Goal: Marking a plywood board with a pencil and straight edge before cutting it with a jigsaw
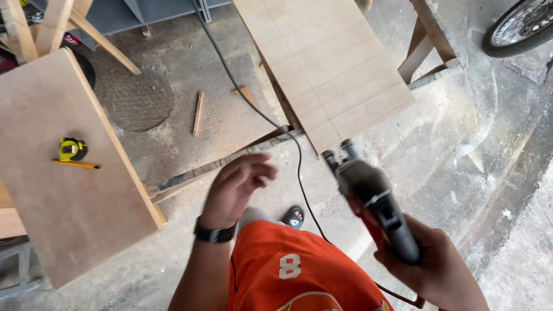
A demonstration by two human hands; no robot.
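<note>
Right hand [435,268] has fingers wrapped round the grip of a corded power saw [371,198], nose just short of the marked board [328,63] on trestles, approx. lined up w/ its near corner. Left hand [239,187] is empty, fingers loosely spread, hovering clear of the cord [299,173]; tape measure [72,148] and pencil [76,165] lie parked on the side board [63,219].

Even daylight, with motion blur about the hands

The scene is lit brightly and softly; only faint shadows are cast on the concrete floor [489,173], which is paler and slightly washed out at the right. No hard glare is seen. The left hand [239,187] and the power tool [368,198] held in the right hand [432,265] are smeared by motion, while the boards are rendered sharply. Straight edges are bent near the corners by wide-angle distortion.
</note>
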